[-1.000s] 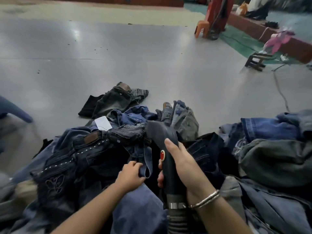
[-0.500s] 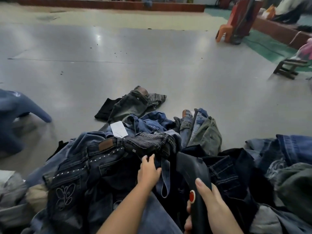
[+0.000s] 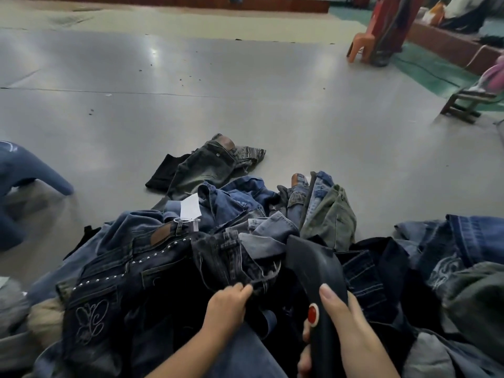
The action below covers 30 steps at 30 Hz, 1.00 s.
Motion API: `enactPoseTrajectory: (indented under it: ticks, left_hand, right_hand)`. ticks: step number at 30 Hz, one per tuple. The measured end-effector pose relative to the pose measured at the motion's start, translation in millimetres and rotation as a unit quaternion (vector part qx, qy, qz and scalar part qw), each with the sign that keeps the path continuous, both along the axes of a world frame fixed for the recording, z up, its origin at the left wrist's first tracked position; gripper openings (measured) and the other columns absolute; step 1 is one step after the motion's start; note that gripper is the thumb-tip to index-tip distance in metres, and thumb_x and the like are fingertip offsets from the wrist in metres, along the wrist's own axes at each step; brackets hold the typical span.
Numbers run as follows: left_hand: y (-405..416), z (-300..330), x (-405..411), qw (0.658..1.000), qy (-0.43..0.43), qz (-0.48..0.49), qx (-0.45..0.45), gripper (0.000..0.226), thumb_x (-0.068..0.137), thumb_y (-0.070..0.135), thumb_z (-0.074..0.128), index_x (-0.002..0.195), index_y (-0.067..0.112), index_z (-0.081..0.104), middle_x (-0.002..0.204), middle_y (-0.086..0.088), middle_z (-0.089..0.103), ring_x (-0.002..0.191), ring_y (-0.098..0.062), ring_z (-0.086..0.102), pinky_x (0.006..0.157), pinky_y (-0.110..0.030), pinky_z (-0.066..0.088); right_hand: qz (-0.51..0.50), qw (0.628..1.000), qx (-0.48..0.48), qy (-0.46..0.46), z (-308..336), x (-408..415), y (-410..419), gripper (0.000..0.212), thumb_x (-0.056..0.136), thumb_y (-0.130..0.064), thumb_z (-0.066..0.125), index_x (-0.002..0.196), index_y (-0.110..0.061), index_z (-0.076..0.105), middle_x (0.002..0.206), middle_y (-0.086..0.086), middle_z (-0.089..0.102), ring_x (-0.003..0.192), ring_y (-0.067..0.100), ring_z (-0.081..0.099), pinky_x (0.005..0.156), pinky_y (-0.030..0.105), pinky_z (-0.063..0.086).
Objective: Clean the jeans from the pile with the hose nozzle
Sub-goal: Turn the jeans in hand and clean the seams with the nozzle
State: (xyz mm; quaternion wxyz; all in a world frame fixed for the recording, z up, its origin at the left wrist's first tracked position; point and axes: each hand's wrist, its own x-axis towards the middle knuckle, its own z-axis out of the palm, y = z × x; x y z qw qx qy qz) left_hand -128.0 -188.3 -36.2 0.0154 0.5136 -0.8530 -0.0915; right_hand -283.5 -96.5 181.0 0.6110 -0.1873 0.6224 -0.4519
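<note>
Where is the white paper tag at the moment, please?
In the head view the white paper tag lies left of centre on the far side of the jeans pile, just beyond a brown leather waistband patch.

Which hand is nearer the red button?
Right. The right hand grips the nozzle with its thumb beside the red button; the left hand holds jeans off to the button's left.

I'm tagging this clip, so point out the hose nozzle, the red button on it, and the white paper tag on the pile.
hose nozzle (image 3: 313, 261): head view, on its dark upper body.
red button (image 3: 312, 314): head view, on the button's middle.
white paper tag (image 3: 190, 206): head view, on the tag's middle.
</note>
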Motion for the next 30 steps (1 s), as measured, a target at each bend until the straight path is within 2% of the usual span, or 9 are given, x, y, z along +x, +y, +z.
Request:
enactPoseTrajectory:
  ticks: [5, 9, 12, 14, 16, 19, 22, 26, 30]
  left_hand:
    - [43.2, 35.0, 5.7, 0.997, -0.035, -0.071, -0.021, 0.044, 0.025, 0.036, 0.085, 0.061, 0.029, 0.060, 0.052, 0.010, 0.053, 0.042, -0.007, 0.055, 0.033, -0.020, 0.035]
    - [85.9, 53.4, 23.6, 0.977, -0.010, -0.206, -0.052, 0.019, 0.047, 0.040, 0.070, 0.061, 0.030, 0.062, 0.052, 0.012, 0.056, 0.043, -0.001, 0.056, 0.038, -0.017, 0.042]
    - [100.0, 60.3, 43.5, 0.970, -0.046, -0.238, -0.007, 0.005, 0.062, 0.037, 0.063, 0.066, 0.037, 0.066, 0.061, 0.020, 0.063, 0.056, 0.007, 0.060, 0.055, -0.010, 0.049]
    - [97.5, 59.6, 54.9, 0.973, -0.025, -0.193, 0.126, 0.016, 0.087, 0.034, 0.052, 0.097, 0.033, 0.064, 0.095, 0.013, 0.070, 0.088, -0.002, 0.065, 0.081, -0.020, 0.050]
    - [92.5, 46.1, 69.2, 0.968, 0.033, -0.127, 0.215, 0.026, 0.091, 0.041, 0.041, 0.107, 0.030, 0.058, 0.106, 0.006, 0.068, 0.097, -0.012, 0.063, 0.087, -0.028, 0.049]
    - [59.1, 43.1, 79.4, 0.966, 0.193, 0.071, 0.156, 0.007, 0.086, 0.024, 0.058, 0.083, 0.027, 0.064, 0.079, 0.008, 0.067, 0.074, -0.009, 0.061, 0.074, -0.029, 0.050]
    - [-0.6, 39.0, 88.9, 0.941, 0.207, 0.229, 0.141, 0.009, 0.087, 0.026, 0.066, 0.094, 0.022, 0.061, 0.090, 0.004, 0.062, 0.087, -0.015, 0.061, 0.077, -0.027, 0.045]
    - [0.6, -4.1, 79.3, 0.895, 0.064, 0.368, 0.242, 0.084, 0.072, 0.074, 0.059, 0.128, 0.013, 0.045, 0.130, -0.010, 0.049, 0.120, -0.028, 0.049, 0.096, -0.035, 0.044]
    - [71.3, -24.9, 36.8, 0.839, 0.123, 0.456, 0.271, 0.108, 0.068, 0.084, 0.047, 0.149, 0.022, 0.014, 0.151, -0.007, 0.022, 0.137, -0.029, 0.029, 0.106, -0.046, 0.033]
  right_hand:
    - [-0.036, 0.998, -0.060, 0.006, -14.3, -4.9, 36.4, 0.020, 0.090, -0.032, 0.057, 0.097, -0.013, 0.054, 0.055, 0.015, 0.054, 0.036, 0.027, 0.046, 0.042, 0.036, 0.045]
    - [-0.064, 0.996, -0.058, -0.002, -7.5, -11.0, 37.3, 0.029, 0.090, -0.035, 0.056, 0.097, -0.008, 0.050, 0.055, 0.013, 0.055, 0.035, 0.027, 0.048, 0.037, 0.035, 0.047]
    - [-0.057, 0.996, -0.064, -0.003, -5.6, -12.6, 41.2, 0.036, 0.085, -0.041, 0.058, 0.100, -0.009, 0.050, 0.058, 0.011, 0.056, 0.038, 0.027, 0.050, 0.042, 0.036, 0.049]
    - [-0.044, 0.996, -0.071, -0.007, -5.8, -12.8, 42.6, 0.039, 0.083, -0.044, 0.059, 0.100, -0.009, 0.050, 0.059, 0.011, 0.056, 0.039, 0.027, 0.051, 0.042, 0.036, 0.049]
    - [-0.039, 0.997, -0.066, -0.016, -8.1, -11.8, 44.8, 0.042, 0.081, -0.046, 0.061, 0.098, -0.009, 0.051, 0.059, 0.011, 0.055, 0.040, 0.026, 0.051, 0.043, 0.036, 0.050]
    - [-0.025, 0.999, -0.045, -0.005, -12.6, -10.6, 46.7, 0.042, 0.081, -0.046, 0.062, 0.098, -0.009, 0.052, 0.061, 0.012, 0.055, 0.041, 0.026, 0.051, 0.044, 0.036, 0.051]
    - [-0.003, 0.999, -0.037, 0.011, -15.3, -7.6, 45.2, 0.036, 0.087, -0.043, 0.058, 0.101, -0.010, 0.052, 0.060, 0.012, 0.057, 0.041, 0.029, 0.053, 0.043, 0.038, 0.051]
    - [0.008, 0.999, -0.035, 0.009, -20.0, -2.6, 38.0, 0.040, 0.080, -0.044, 0.059, 0.101, -0.010, 0.052, 0.059, 0.012, 0.058, 0.040, 0.030, 0.053, 0.042, 0.038, 0.050]
    - [0.015, 0.999, -0.043, 0.002, -20.0, -1.3, 32.1, 0.050, 0.067, -0.047, 0.061, 0.099, -0.010, 0.052, 0.059, 0.013, 0.058, 0.038, 0.030, 0.052, 0.040, 0.037, 0.049]
